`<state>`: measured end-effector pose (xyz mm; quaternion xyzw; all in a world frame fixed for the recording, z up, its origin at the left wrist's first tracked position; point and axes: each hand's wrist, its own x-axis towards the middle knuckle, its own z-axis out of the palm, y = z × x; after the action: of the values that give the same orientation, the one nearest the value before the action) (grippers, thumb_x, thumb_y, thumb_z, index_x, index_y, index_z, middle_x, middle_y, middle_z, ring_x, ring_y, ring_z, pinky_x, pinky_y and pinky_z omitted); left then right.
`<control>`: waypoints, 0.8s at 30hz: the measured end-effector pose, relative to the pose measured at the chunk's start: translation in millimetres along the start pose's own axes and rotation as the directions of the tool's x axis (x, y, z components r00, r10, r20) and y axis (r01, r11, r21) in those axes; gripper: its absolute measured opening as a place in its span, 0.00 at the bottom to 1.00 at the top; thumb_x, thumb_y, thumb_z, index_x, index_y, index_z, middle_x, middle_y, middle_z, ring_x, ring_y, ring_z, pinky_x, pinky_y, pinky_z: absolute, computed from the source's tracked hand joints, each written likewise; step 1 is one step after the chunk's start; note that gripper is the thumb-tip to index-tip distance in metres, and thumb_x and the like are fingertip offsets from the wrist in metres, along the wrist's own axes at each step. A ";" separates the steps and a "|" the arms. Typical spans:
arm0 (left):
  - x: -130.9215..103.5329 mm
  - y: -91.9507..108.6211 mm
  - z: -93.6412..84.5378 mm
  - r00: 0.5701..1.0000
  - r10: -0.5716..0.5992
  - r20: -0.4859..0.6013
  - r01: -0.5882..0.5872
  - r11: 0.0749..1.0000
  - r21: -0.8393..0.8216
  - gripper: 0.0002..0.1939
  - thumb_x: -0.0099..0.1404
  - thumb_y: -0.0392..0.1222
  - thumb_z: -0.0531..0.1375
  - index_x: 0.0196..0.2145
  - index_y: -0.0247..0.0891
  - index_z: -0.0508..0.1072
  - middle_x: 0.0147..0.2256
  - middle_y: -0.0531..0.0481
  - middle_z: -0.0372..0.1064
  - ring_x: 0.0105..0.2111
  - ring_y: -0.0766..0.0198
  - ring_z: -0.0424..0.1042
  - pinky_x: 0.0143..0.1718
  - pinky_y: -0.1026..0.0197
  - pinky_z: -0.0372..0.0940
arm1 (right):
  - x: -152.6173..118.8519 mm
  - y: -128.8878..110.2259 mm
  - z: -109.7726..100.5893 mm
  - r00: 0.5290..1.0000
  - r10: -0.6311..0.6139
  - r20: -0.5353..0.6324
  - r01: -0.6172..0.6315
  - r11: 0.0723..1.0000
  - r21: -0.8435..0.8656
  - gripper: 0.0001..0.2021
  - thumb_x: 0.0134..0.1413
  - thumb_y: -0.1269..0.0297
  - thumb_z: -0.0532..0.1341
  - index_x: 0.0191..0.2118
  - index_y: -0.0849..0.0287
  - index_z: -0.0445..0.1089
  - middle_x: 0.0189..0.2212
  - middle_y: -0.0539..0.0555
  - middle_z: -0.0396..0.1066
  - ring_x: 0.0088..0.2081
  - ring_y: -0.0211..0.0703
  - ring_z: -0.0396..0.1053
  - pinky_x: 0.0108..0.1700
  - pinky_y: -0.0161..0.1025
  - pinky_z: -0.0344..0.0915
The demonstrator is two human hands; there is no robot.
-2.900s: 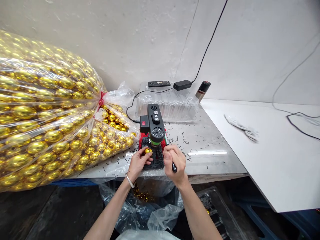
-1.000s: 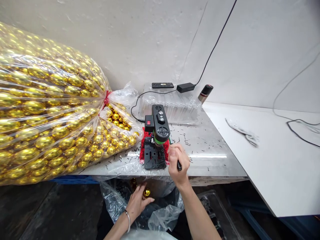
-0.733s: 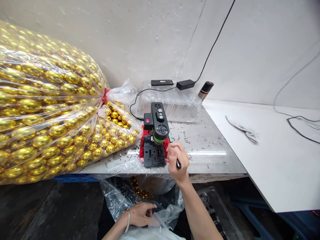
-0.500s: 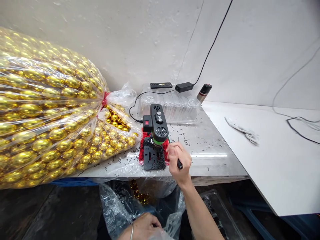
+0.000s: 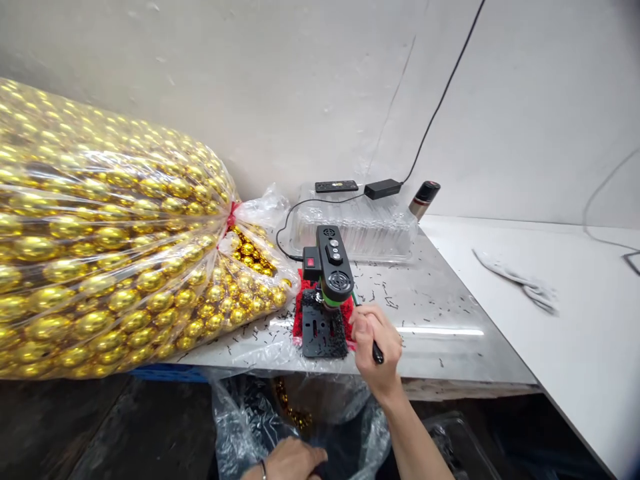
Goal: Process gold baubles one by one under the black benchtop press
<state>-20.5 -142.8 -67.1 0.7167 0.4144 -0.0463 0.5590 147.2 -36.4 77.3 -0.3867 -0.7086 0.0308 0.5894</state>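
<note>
My right hand (image 5: 379, 347) is closed around a black handle (image 5: 377, 353) with a thin green shaft beside the machine's head. I cannot tell whether it is a lever or a separate tool. The small black machine (image 5: 335, 263) has round vents, buttons and a red switch, and stands over a slotted black base plate (image 5: 325, 327). Red cloth-like material (image 5: 299, 320) lies beneath the plate. My left hand (image 5: 290, 460), with a bracelet at the wrist, is low at the bottom edge by a clear plastic bag (image 5: 230, 413) on my lap. Its fingers are mostly hidden. A gold bead string (image 5: 295, 413) shows there.
A large clear sack of gold beads (image 5: 125, 267), tied in red, fills the left side. Behind the machine are a clear plastic tray (image 5: 355, 230), a power adapter (image 5: 383, 189) and a tumbler (image 5: 425, 200). Black scraps litter the metal table (image 5: 435, 347). A glove (image 5: 515, 280) lies right.
The whole view has shifted, so things sit lower and further right. My right hand keeps its grip on the black handle. My left hand has turned slightly, one finger now pointing right.
</note>
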 end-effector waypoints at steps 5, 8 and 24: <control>-22.8 50.1 -109.9 0.918 0.337 -0.209 -0.281 0.925 0.256 0.16 0.66 0.42 0.53 0.49 0.44 0.74 0.42 0.46 0.76 0.42 0.57 0.74 0.44 0.60 0.66 | 0.0 1.6 0.3 1.000 -0.029 -0.002 0.029 1.000 0.009 0.11 0.56 0.80 0.50 0.27 0.58 0.60 0.23 0.50 0.62 0.28 0.38 0.63 0.29 0.36 0.58; -24.8 68.2 -193.6 0.674 0.343 -0.654 -0.111 0.923 0.369 0.16 0.69 0.43 0.49 0.41 0.42 0.77 0.38 0.46 0.76 0.38 0.60 0.74 0.43 0.61 0.66 | -0.5 3.0 1.6 0.999 -0.041 -0.017 0.041 0.999 0.020 0.12 0.55 0.81 0.51 0.27 0.58 0.60 0.22 0.50 0.61 0.28 0.38 0.63 0.28 0.36 0.58; 51.0 25.1 -315.1 0.792 -0.021 -0.610 0.440 0.713 0.546 0.13 0.48 0.41 0.66 0.32 0.32 0.79 0.38 0.34 0.75 0.38 0.48 0.75 0.42 0.55 0.67 | -8.6 8.3 5.3 0.998 -0.048 -0.031 0.048 0.999 0.009 0.13 0.55 0.82 0.50 0.25 0.58 0.58 0.23 0.50 0.61 0.28 0.36 0.61 0.28 0.35 0.56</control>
<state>-96.1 148.6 41.8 0.7867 0.6059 -0.0503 0.1076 146.9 -33.4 64.5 -0.3673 -0.7083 0.0141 0.6027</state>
